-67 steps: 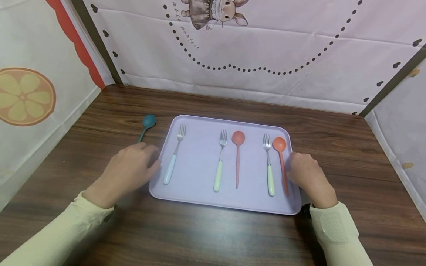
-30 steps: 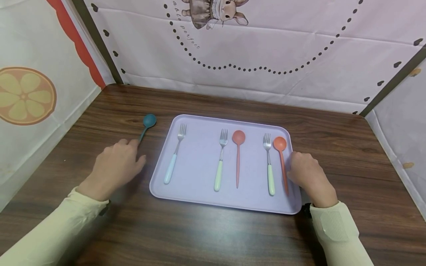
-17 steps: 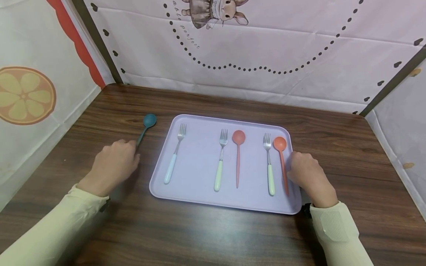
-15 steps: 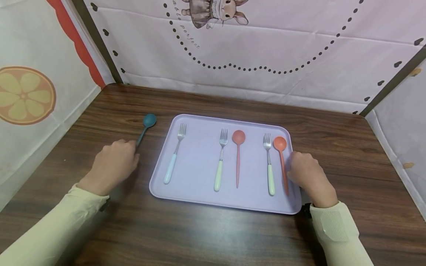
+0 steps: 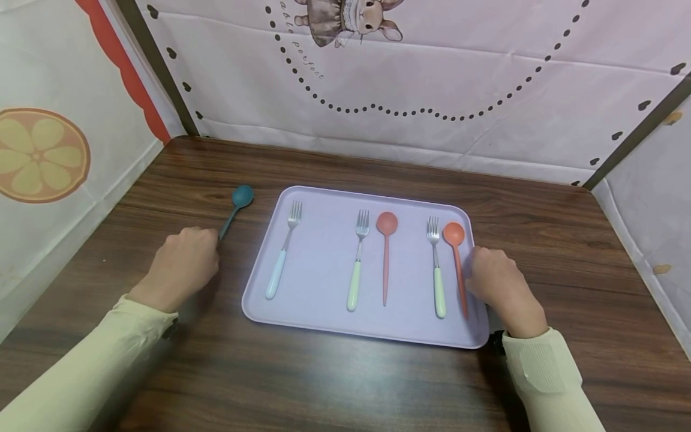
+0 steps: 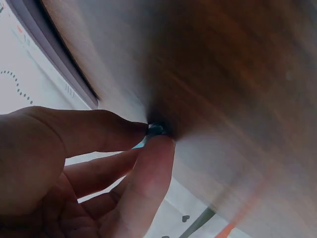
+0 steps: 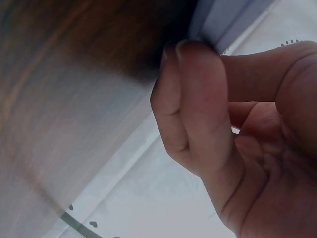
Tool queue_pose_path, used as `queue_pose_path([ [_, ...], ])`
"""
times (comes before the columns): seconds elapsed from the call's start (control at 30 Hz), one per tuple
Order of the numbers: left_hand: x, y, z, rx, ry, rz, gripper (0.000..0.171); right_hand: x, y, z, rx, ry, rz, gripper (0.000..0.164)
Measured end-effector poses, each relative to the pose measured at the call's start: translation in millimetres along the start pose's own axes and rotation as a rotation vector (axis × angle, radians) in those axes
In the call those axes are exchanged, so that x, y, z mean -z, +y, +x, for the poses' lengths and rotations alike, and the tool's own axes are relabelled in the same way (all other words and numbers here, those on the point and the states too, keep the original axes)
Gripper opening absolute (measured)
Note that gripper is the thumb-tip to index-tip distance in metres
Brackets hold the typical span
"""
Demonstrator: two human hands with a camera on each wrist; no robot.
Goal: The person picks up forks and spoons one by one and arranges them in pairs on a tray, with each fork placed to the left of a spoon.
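My left hand [image 5: 180, 264] pinches the handle end of a teal spoon [image 5: 242, 196] lying on the table left of the tray. In the left wrist view, thumb and forefinger meet around the dark teal handle tip [image 6: 156, 130]. The right edge of a lilac tray [image 5: 318, 315] is held by my right hand [image 5: 499, 288], its fingers curled at the rim in the right wrist view. On the tray lie a fork with a pale blue handle [image 5: 276, 275], two forks with pale green handles [image 5: 353, 285], a pink spoon [image 5: 387, 224] and an orange spoon [image 5: 454, 234].
A dark wooden table [image 5: 345, 384] carries the tray and the teal spoon. Printed cloth walls [image 5: 432, 72] stand along its back and both sides.
My left hand has moved left from beside the tray to the teal spoon's handle, and its thumb and fingers have closed on it. My right hand has stayed at the tray's right edge.
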State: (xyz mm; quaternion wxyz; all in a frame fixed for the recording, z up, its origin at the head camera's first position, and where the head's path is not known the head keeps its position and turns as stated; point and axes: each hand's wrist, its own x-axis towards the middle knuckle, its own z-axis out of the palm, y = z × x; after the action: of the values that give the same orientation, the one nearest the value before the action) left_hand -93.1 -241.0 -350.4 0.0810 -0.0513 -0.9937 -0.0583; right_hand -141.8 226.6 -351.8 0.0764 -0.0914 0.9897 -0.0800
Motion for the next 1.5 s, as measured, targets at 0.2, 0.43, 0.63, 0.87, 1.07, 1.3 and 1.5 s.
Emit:
queue_pose_path([
  [0.2, -0.6, -0.2, 0.0, -0.019, 0.019, 0.006, 0.014, 0, -1, 0, -0.006, -0.011, -0.004, 0.017],
  [0.43, 2.2, 4.4, -0.9, -0.045, 0.06, 0.004, 0.014, 1, -1, 0, -0.016, -0.014, -0.004, 0.018],
  [0.63, 5.7, 12.5, -2.4, -0.06, 0.082, 0.002, 0.012, 0, -1, 0, -0.013, -0.009, -0.007, 0.017],
  [0.87, 8.5, 19.5, -4.6, -0.041, 0.074, -0.012, 0.009, 0, -1, 0, -0.008, -0.007, -0.011, 0.018],
  [1.07, 9.2, 24.4, -6.8, -0.05, 0.088, -0.008, 0.009, 0, -1, 0, -0.011, -0.01, -0.009, 0.017],
  [1.3, 9.3, 31.5, -7.3, -0.082, 0.105, -0.012, 0.006, 0, -1, 0, -0.013, -0.012, -0.014, 0.016],
  [1.5, 10.6, 39.1, -7.3, -0.097, 0.108, -0.011, 0.005, 0, -1, 1, -0.019, -0.019, -0.014, 0.019],
])
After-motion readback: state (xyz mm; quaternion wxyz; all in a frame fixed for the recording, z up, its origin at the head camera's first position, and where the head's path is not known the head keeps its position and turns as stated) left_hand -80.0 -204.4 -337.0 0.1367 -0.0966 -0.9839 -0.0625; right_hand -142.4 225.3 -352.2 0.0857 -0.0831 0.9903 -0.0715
